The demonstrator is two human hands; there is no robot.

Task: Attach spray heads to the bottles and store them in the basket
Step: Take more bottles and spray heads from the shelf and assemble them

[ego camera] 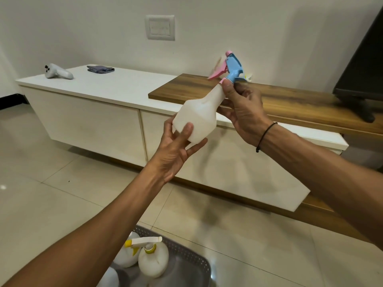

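Above the tiled floor (51, 195), the left hand (176, 150) cups the white bottle (196, 119) base. The right hand (242, 108) pinches the blue spray head (234, 68) collar. A grey basket (186, 264) holds more bottles.

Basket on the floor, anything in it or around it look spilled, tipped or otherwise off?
Nothing stands out. The grey basket holds white bottles, one upright with a yellow collar, and no spill shows on the floor tiles. Left hand and right hand hold another bottle tilted.
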